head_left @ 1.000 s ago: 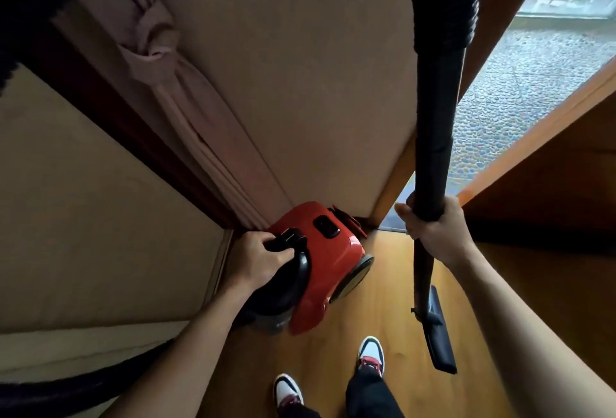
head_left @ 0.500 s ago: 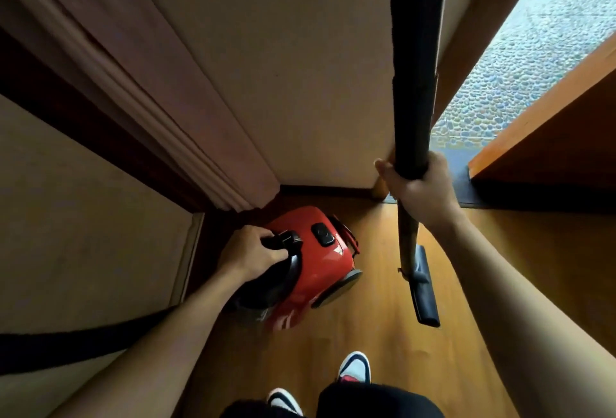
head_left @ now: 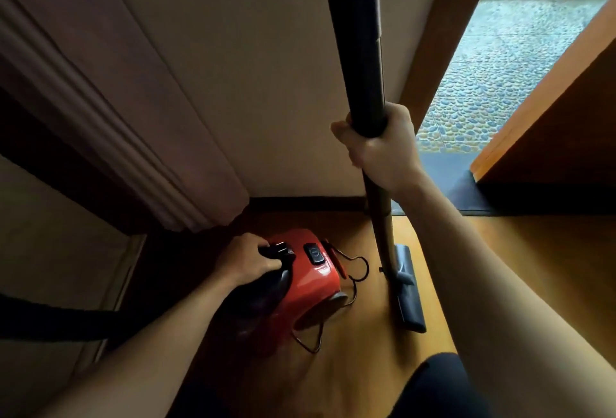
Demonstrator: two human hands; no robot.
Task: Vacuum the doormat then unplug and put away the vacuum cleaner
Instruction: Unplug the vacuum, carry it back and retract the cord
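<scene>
Down came the red vacuum (head_left: pixel 313 284), cord (head_left: pixel 361 264) loose beside it. Left hand (head_left: pixel 248 259) gripped its handle (head_left: pixel 277 250), right hand (head_left: pixel 383 150) the wand (head_left: pixel 356 50).

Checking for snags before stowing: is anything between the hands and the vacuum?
Nothing visible. The left hand grips the red canister by its handle, the right hand grips the wand; a loose cord lies beside it.

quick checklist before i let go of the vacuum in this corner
1. Left hand grips the red canister vacuum by its handle: ok.
2. Right hand grips the wand: ok.
3. Floor nozzle down on the wood floor: ok, as it looks.
4. Power cord stowed: not ok, it loops loose beside the vacuum.
5. Unplugged: cannot tell, the cord's far end is hidden.
</scene>
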